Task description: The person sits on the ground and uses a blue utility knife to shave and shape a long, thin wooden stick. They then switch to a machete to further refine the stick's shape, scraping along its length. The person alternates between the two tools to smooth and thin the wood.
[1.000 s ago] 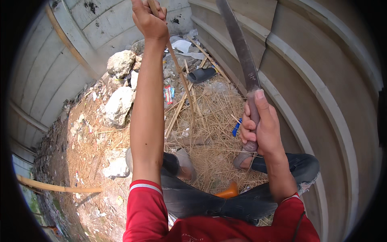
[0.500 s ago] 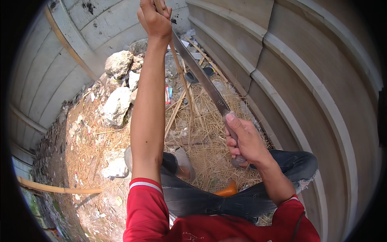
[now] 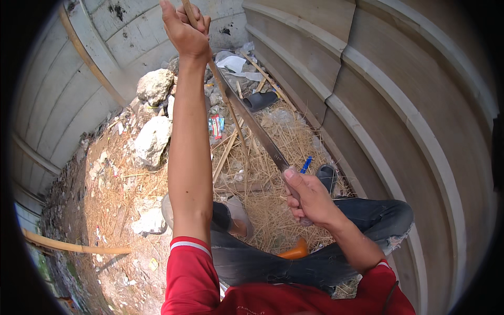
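My left hand [image 3: 188, 34], at the end of the outstretched arm near the top edge, is closed around a thin wooden stick [image 3: 235, 125]. The stick slants down from that hand toward the straw-covered ground. In my right hand [image 3: 312, 198], wrapped round its handle, is a machete [image 3: 255, 129]. Its long dark blade points up and left, crossing close to the stick below my left hand. Whether blade and stick touch, I cannot tell. The blade's far end is partly hidden near my left wrist.
Pale rocks [image 3: 152, 140] are piled beside my left forearm. A corrugated wall [image 3: 415, 142] rises close on the right. Dark slide sandals [image 3: 260, 101], a blue object [image 3: 306, 165] and litter lie on the straw. An orange curved object [image 3: 295, 250] is by my legs [image 3: 262, 262].
My left hand has shifted left and slightly down with the stick. My right hand and the machete have moved left and a little up, uncovering the blue object and a sandal.
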